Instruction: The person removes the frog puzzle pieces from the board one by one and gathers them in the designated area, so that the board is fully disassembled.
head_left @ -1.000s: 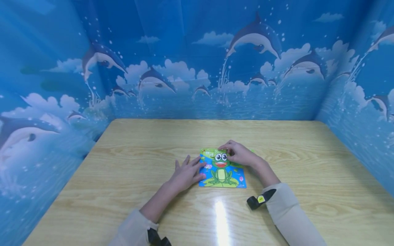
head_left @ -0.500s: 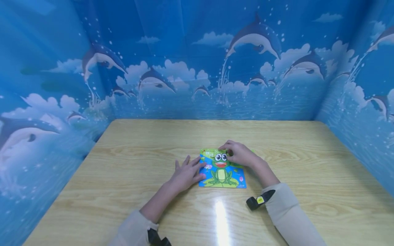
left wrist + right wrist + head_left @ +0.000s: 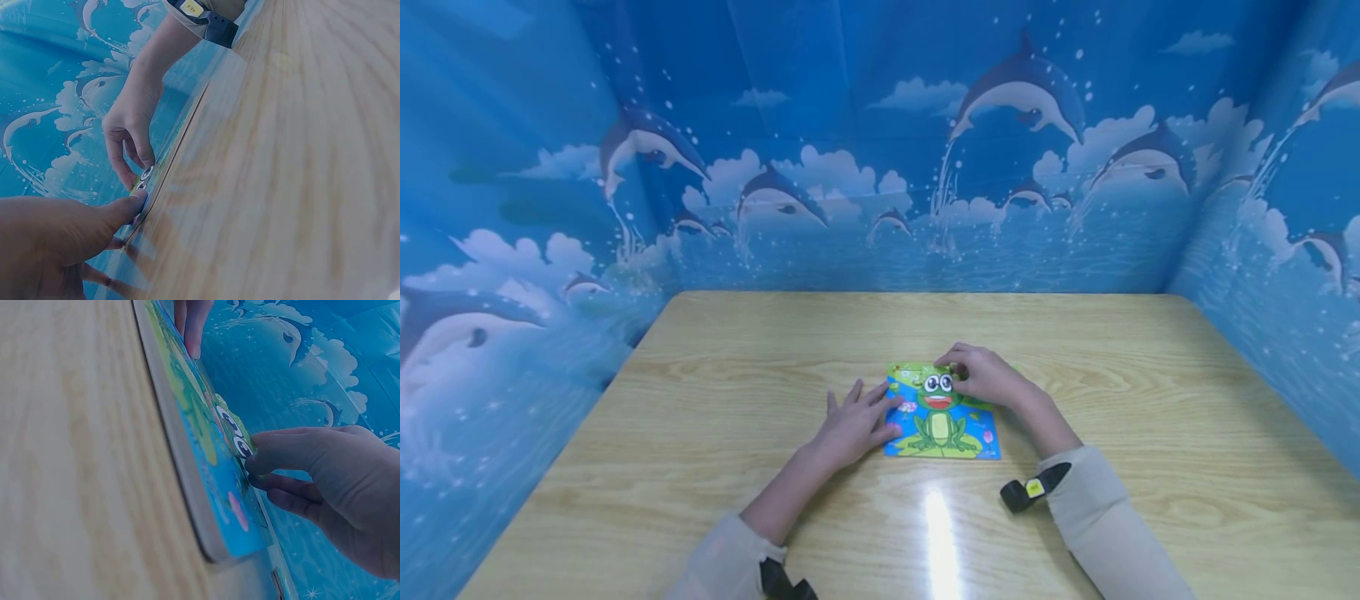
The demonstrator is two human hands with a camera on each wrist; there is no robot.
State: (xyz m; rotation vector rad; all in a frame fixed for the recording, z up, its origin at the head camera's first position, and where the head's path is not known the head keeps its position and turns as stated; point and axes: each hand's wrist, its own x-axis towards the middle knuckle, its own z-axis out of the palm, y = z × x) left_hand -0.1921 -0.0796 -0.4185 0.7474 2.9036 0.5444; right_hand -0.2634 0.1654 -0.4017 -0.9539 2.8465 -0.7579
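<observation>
A jigsaw board with a smiling green frog on blue lies flat on the wooden table. My left hand rests along its left edge, fingers spread and nearly straight, fingertips over the border. At the board's upper right, my right hand pinches a puzzle piece bearing the frog's eyes between thumb and fingers. In the right wrist view this piece stands slightly proud of the board. The left wrist view shows my left thumb on the board's edge. The right hand covers the board's upper right corner.
A bit of green shows just beyond my right hand. The wooden table runs back to a blue curtain printed with dolphins, which also closes both sides. Black cameras are strapped at both sleeves.
The fingertips of my right hand have shifted very slightly to the right at the frog's eyes. My left hand and the board keep their places.
</observation>
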